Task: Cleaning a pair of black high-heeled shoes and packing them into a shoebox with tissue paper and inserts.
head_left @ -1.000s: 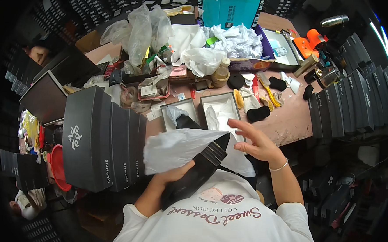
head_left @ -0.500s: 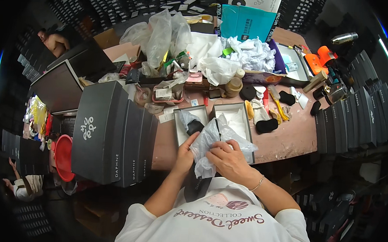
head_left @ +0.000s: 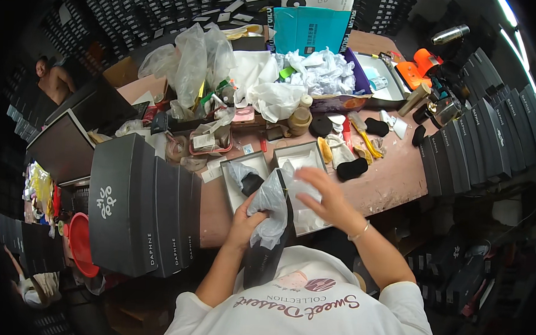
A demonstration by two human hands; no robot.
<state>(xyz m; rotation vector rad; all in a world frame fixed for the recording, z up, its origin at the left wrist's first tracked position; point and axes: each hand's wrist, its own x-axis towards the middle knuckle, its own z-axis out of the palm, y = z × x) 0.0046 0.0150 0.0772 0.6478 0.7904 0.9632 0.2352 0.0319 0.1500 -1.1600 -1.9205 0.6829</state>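
Note:
My left hand [head_left: 238,228] is closed on a crumpled, translucent plastic bag [head_left: 270,205], its thumb pressed on the film. Whatever the bag wraps is mostly hidden. A black shoe-like piece [head_left: 252,183], partly covered by plastic, shows beyond my left fingers in an open shoebox [head_left: 226,171]. To the right, my right hand [head_left: 330,201] is raised over the white-lined half of the box [head_left: 317,153], fingers apart and slightly blurred. A dark box lid [head_left: 263,267] stands tilted against my shirt, below the bag.
Dark shoeboxes stand at left [head_left: 120,202] and in a row at right [head_left: 497,137]. Beyond the work spot are a jar [head_left: 299,122], black pads [head_left: 352,169], a yellow-handled brush [head_left: 366,136] and a purple carton of crumpled paper [head_left: 361,75]. A red basin [head_left: 82,243] sits far left.
My right hand has let go of the bag and moved up and right, its fingers spreading. My left hand keeps hold of the bag. The view has shifted slightly.

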